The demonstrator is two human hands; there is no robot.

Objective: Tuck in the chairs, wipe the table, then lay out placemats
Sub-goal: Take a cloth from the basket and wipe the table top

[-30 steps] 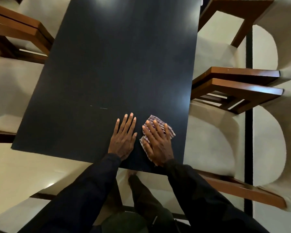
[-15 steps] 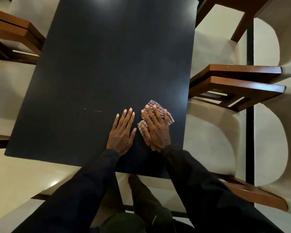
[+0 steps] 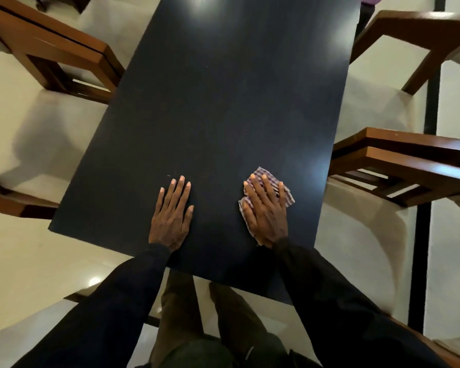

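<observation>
The person's dark sleeves [image 3: 122,301] and brownish trousers [image 3: 181,314] are nearest to the camera, at the near short edge of the dark table [image 3: 223,102]. The left hand [image 3: 171,216] lies flat on the bare table top, palm down. Its fingers are straight and close together, and it holds nothing. The right hand [image 3: 267,212] is also flat, with the fingers a little spread. It presses on the checked cloth [image 3: 287,199], which is folded small and shows around the fingertips, near the right long edge of the table.

Half a second ago the two hands lay side by side, almost touching; now they are well apart. A small pale mark [image 3: 169,175] on the table was then well to the left of the left hand and is now just beyond its fingertips, so the left hand has shifted left. The cloth is still near the right edge.

Further out, the right chair [image 3: 409,166], of wood with a pale seat, stands close against the right edge, and the left chair [image 3: 51,49] close against the left edge. Another chair [image 3: 409,27] stands beyond on the right. At the far corner a purple thing [image 3: 371,0] is cut off by the frame; I cannot tell what it is.
</observation>
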